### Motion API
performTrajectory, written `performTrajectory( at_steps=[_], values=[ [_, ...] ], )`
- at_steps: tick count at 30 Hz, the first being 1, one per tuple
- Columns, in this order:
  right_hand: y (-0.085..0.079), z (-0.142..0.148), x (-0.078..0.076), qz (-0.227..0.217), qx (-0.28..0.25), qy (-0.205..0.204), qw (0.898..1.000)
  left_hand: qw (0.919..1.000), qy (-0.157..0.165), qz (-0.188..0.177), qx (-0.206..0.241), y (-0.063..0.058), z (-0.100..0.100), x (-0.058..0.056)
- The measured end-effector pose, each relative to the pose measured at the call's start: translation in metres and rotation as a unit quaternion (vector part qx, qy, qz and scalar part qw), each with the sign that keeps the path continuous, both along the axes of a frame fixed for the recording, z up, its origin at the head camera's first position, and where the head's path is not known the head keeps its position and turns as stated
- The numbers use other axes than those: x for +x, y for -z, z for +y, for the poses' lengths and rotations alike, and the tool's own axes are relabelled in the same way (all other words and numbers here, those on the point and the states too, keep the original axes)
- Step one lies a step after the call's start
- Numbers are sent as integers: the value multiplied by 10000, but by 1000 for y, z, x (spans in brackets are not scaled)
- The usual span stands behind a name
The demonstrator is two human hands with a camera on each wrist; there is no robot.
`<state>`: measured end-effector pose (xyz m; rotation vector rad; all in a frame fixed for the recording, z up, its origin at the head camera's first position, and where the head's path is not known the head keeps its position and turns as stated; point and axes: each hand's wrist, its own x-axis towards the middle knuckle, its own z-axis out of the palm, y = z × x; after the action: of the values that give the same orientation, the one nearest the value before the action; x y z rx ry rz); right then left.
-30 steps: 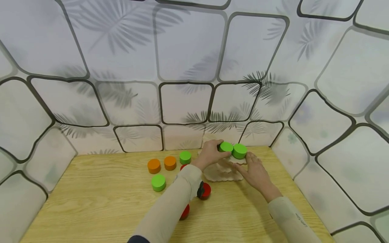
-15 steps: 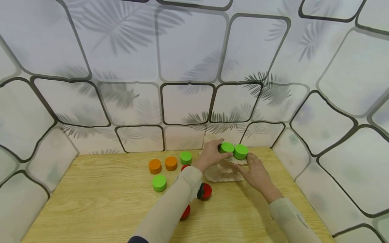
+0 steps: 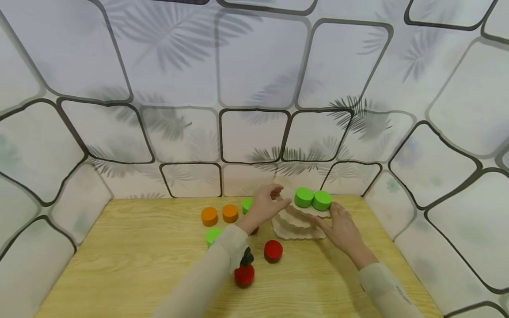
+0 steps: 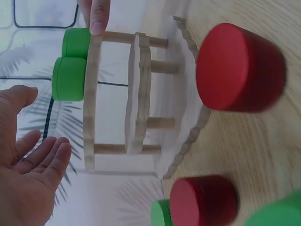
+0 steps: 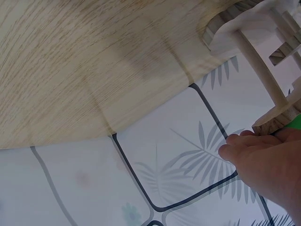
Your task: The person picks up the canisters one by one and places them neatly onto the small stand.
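A wooden tiered stand [image 3: 292,229] with wavy-edged shelves joined by round dowels stands at the back right. Two green cylinders [image 3: 304,197] sit side by side on its top shelf [image 4: 89,127]. My left hand [image 3: 262,205] is just left of them, fingers loosely bent with nothing between them; the left wrist view shows its palm [image 4: 30,193] apart from the shelf. My right hand [image 3: 343,227] holds the right end of the top shelf, its thumb at the front edge and its other fingers [image 5: 247,146] around the corner.
Left of the stand are two orange cylinders [image 3: 209,216], a green cylinder [image 3: 247,204] partly behind my left hand, and another green cylinder [image 3: 213,235] by my sleeve. Red cylinders [image 3: 273,251] lie in front. Patterned walls [image 3: 254,137] border the wooden table [image 3: 119,260].
My left hand has let go of the left green cylinder on the top shelf and drawn back to the left. The right hand keeps its hold on the stand. The head view has shifted slightly.
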<state>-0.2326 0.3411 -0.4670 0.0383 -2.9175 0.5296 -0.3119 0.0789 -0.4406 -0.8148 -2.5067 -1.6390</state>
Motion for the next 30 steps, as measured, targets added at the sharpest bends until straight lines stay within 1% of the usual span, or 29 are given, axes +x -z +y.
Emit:
performTrajectory(
  at_steps=[3,7,10,16,19,22,26,30],
  values=[
    [0,1,1,-43,-6,10,10000,9997,51,45,243,2,-14,5],
    [0,1,2,-53,-13,11,10000,9988,-9,-224,433,5,-36,14],
    [0,2,3,-42,-7,1,10000,9983,-125,-390,423,7,-53,21],
    [-1,0,3,-65,-90,16,9999,9977,-321,-449,388,13,-88,32],
    [-2,0,4,-102,-101,10,9999,9974,-315,-540,352,17,-104,37],
    [-3,0,4,-121,-79,3,9999,9974,-217,-622,307,23,-116,43],
    [-2,0,3,-96,-59,3,9999,9970,-122,-721,262,31,-129,54],
    [-2,-1,4,-50,-43,-7,10000,9963,-137,-808,247,42,-139,64]
  ],
)
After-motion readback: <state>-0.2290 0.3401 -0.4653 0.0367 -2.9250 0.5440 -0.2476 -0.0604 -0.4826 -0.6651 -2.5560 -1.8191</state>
